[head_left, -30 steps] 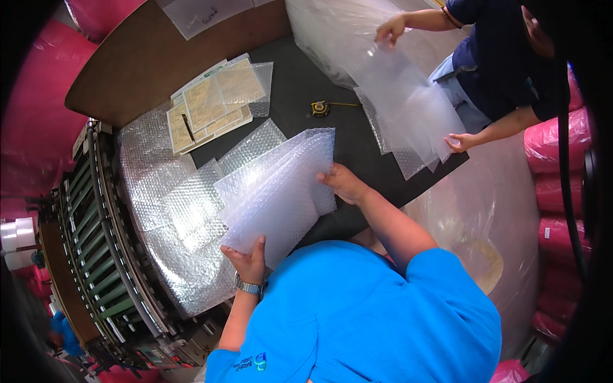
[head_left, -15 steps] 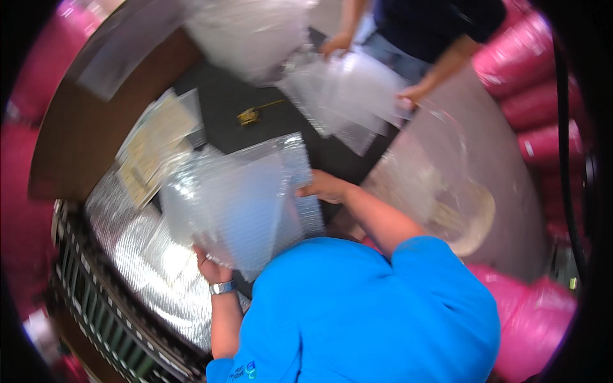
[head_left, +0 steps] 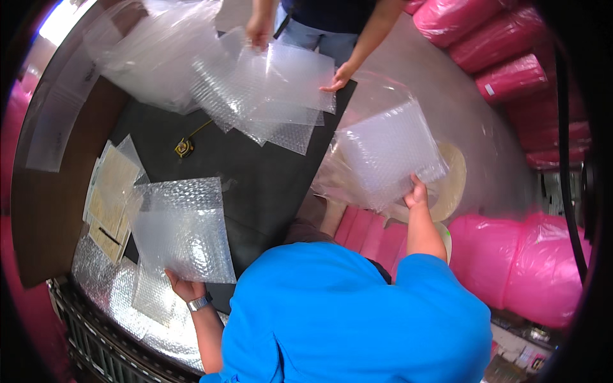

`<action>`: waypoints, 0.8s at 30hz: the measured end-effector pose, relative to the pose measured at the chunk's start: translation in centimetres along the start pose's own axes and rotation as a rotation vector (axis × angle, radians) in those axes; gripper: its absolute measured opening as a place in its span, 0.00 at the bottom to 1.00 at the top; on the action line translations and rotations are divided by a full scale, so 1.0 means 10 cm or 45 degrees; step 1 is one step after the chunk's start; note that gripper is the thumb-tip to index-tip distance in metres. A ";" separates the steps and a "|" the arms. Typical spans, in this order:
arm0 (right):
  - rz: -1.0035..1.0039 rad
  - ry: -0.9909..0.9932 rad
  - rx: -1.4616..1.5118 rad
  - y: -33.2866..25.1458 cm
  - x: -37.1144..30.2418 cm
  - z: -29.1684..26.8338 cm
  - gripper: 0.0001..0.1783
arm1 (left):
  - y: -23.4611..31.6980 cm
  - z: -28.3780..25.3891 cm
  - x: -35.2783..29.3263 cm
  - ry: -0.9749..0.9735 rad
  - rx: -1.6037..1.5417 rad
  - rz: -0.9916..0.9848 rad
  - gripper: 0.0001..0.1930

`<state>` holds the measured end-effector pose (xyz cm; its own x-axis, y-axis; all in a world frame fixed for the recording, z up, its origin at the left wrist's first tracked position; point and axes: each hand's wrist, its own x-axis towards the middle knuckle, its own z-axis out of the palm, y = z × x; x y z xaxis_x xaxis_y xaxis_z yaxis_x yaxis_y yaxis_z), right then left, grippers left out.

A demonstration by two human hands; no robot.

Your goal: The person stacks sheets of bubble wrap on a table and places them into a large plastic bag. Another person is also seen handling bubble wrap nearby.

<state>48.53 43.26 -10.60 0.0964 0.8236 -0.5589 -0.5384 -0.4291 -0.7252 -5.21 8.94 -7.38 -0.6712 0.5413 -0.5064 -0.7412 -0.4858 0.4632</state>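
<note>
My left hand (head_left: 185,287), wearing a metal wristwatch, grips the lower edge of a clear bubble-wrap bag (head_left: 182,239) above the near left part of the dark table. Out to the right, my right hand (head_left: 416,193) pinches the near edge of another bubble-wrap bag (head_left: 386,150). This one hangs past the table's edge, over a large clear plastic bag (head_left: 327,167) and a pale round stool seat (head_left: 452,167). Across the table, a co-worker's hands (head_left: 338,78) hold several fanned-out bubble-wrap sheets (head_left: 265,96).
On the dark table (head_left: 255,175) lie a yellow tape measure (head_left: 184,148) and papers with a pen (head_left: 113,185). Silvery bubble foil (head_left: 118,297) covers the near left corner. A big bundle of clear plastic (head_left: 153,57) sits far left. Pink wrapped rolls (head_left: 517,265) stand at right.
Both hands were together on the bubble-wrap bags over the table. My right hand has since carried one away to the right, while my left keeps the other. The view has turned.
</note>
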 end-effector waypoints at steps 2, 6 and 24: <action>-0.024 0.201 -0.017 0.14 0.24 -0.38 0.28 | -0.03 0.03 -0.01 -0.057 -0.017 -0.004 0.26; 0.274 1.039 -0.626 0.55 0.11 0.03 0.32 | -0.14 0.13 -0.07 0.074 0.275 -0.027 0.21; 0.783 -1.528 -1.238 1.93 -1.07 3.23 0.21 | -0.32 -0.03 -0.54 0.190 0.907 0.046 0.32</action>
<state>10.09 38.16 -5.65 -0.8233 0.0553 -0.5649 0.4837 -0.4526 -0.7492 0.76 7.37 -6.30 -0.7262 0.4097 -0.5521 -0.5697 0.0909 0.8168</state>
